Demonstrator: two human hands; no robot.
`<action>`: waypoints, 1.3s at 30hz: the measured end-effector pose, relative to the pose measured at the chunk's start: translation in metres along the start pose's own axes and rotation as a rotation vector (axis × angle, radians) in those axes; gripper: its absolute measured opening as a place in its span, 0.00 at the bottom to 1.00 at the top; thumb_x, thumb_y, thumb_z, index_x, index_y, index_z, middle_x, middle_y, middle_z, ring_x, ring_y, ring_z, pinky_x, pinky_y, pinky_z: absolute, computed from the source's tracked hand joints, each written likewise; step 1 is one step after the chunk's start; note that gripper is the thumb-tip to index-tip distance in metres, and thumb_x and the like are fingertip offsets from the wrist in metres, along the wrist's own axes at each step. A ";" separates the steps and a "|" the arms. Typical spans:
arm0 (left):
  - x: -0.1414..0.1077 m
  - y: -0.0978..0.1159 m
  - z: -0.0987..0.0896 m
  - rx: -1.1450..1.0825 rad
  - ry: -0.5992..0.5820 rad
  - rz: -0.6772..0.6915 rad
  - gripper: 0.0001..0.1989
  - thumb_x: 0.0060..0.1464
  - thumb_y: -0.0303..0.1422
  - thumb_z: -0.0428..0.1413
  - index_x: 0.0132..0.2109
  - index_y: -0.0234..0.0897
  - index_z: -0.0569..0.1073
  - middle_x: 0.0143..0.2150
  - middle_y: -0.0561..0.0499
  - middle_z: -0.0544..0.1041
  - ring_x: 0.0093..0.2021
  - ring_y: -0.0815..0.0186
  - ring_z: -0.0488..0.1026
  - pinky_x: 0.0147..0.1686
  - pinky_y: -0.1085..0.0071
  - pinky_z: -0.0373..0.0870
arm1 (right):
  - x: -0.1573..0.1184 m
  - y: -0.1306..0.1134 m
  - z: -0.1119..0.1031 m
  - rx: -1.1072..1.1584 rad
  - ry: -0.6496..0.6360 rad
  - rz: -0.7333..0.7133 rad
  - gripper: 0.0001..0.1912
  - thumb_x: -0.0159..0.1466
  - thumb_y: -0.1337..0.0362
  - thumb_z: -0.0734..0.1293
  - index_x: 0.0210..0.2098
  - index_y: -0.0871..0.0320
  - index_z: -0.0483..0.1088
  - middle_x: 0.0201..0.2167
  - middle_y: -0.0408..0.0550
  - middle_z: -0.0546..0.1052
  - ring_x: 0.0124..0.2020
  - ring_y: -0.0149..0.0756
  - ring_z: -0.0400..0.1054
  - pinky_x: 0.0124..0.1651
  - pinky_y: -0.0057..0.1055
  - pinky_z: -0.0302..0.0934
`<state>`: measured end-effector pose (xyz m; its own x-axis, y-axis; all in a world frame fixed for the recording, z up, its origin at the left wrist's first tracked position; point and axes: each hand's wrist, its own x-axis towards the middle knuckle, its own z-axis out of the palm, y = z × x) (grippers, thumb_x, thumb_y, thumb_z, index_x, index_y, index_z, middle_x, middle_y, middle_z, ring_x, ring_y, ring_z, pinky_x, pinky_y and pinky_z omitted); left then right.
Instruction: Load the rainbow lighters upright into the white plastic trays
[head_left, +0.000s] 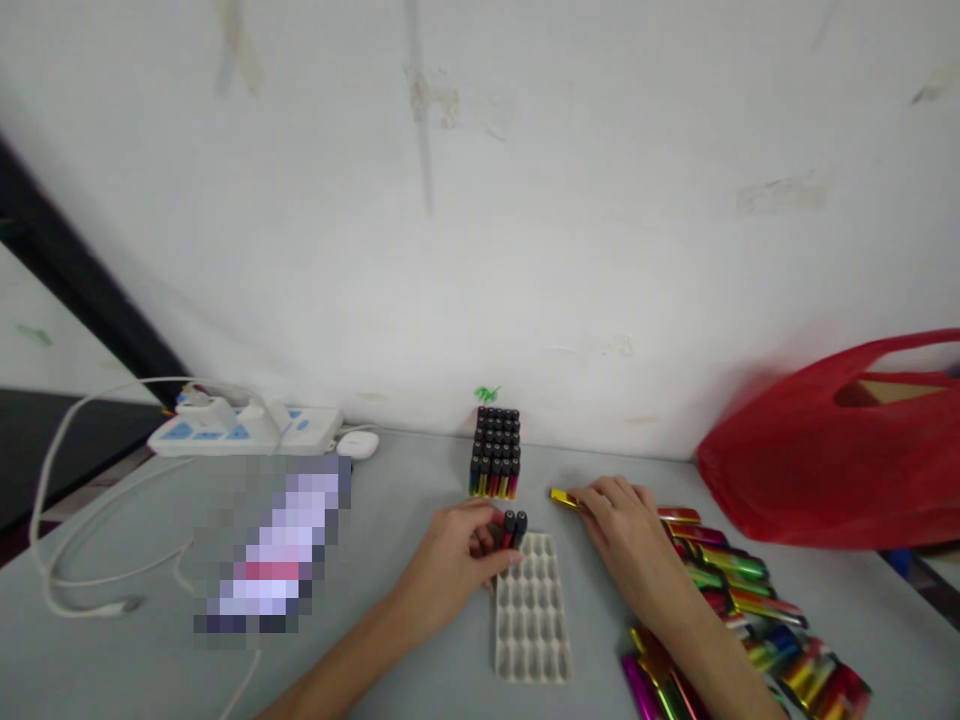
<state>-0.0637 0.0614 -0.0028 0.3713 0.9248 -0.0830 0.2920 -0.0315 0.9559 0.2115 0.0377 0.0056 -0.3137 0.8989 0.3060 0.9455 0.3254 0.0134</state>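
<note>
My left hand [457, 550] is closed round two slim, black-topped sticks [515, 527] with reddish bodies. They stand upright over the far left part of a pale tray [534, 620] with rows of small hollows. My right hand [619, 535] is closed, palm down, on a shiny gold piece [564, 497]; its left end shows past my fingers. Beyond the tray, a tight block of similar black-topped sticks [495, 450] stands upright, with coloured metallic lower parts. More shiny coloured pieces [739, 565] lie loose beside and beneath my right forearm, which hides some of them.
At the right stands a red bag [810, 460]. On the left are a white power strip [247, 430] with plugs, a small white case [358, 445], a blurred-out phone-like object [277, 550] and a looped white cable [45, 560]. A wall [570, 220] rises behind the grey table [405, 470].
</note>
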 end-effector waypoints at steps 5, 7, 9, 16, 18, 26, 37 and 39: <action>0.000 0.000 -0.001 -0.029 0.001 0.002 0.13 0.51 0.38 0.71 0.33 0.37 0.76 0.28 0.56 0.75 0.28 0.63 0.75 0.28 0.70 0.74 | 0.002 -0.009 -0.003 0.052 -0.004 -0.021 0.10 0.76 0.74 0.68 0.51 0.55 0.79 0.45 0.54 0.80 0.48 0.54 0.75 0.52 0.48 0.64; 0.001 0.000 -0.001 -0.041 0.001 0.003 0.13 0.51 0.39 0.71 0.34 0.37 0.76 0.29 0.56 0.75 0.27 0.63 0.76 0.27 0.70 0.75 | 0.001 -0.010 -0.003 0.087 -0.008 -0.009 0.10 0.76 0.73 0.67 0.51 0.55 0.79 0.45 0.54 0.79 0.48 0.53 0.75 0.52 0.49 0.67; 0.002 -0.001 0.000 -0.052 -0.004 0.003 0.14 0.51 0.40 0.70 0.34 0.37 0.76 0.29 0.56 0.75 0.26 0.63 0.76 0.26 0.69 0.76 | 0.000 -0.011 -0.002 0.192 -0.003 0.020 0.11 0.79 0.71 0.65 0.54 0.54 0.78 0.46 0.54 0.78 0.47 0.51 0.76 0.52 0.47 0.69; 0.002 0.003 -0.001 -0.063 -0.010 0.013 0.14 0.50 0.38 0.71 0.31 0.38 0.74 0.28 0.56 0.75 0.26 0.64 0.76 0.25 0.71 0.74 | 0.002 -0.014 -0.008 0.613 0.137 0.199 0.19 0.81 0.65 0.57 0.58 0.53 0.79 0.48 0.54 0.79 0.47 0.46 0.80 0.53 0.42 0.73; 0.002 0.003 -0.002 -0.062 -0.011 0.012 0.14 0.50 0.38 0.71 0.31 0.38 0.73 0.28 0.56 0.76 0.26 0.65 0.75 0.26 0.71 0.75 | 0.003 -0.014 -0.010 0.671 0.173 0.257 0.17 0.80 0.61 0.60 0.56 0.53 0.80 0.48 0.54 0.81 0.47 0.48 0.80 0.53 0.43 0.73; 0.003 0.001 -0.001 -0.062 -0.017 -0.012 0.16 0.49 0.42 0.70 0.32 0.38 0.74 0.30 0.55 0.76 0.25 0.65 0.74 0.25 0.70 0.75 | 0.007 -0.017 -0.012 1.166 0.088 0.528 0.27 0.70 0.43 0.75 0.55 0.57 0.80 0.40 0.53 0.85 0.37 0.47 0.77 0.33 0.36 0.68; 0.002 0.001 -0.002 -0.081 -0.028 -0.008 0.17 0.50 0.43 0.71 0.34 0.36 0.76 0.31 0.55 0.75 0.27 0.64 0.76 0.27 0.69 0.76 | 0.011 -0.054 -0.027 1.354 0.068 0.544 0.24 0.61 0.49 0.83 0.49 0.58 0.87 0.33 0.49 0.84 0.37 0.44 0.77 0.42 0.38 0.70; 0.002 0.000 -0.002 -0.075 -0.023 -0.003 0.16 0.51 0.41 0.71 0.34 0.36 0.76 0.32 0.54 0.75 0.28 0.64 0.76 0.28 0.70 0.76 | 0.011 -0.053 -0.030 1.387 0.084 0.572 0.27 0.61 0.45 0.83 0.52 0.58 0.86 0.36 0.49 0.84 0.39 0.45 0.77 0.46 0.39 0.70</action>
<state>-0.0645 0.0642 -0.0020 0.3906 0.9160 -0.0912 0.2267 0.0003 0.9740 0.1607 0.0213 0.0369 0.1101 0.9939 0.0113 0.0894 0.0014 -0.9960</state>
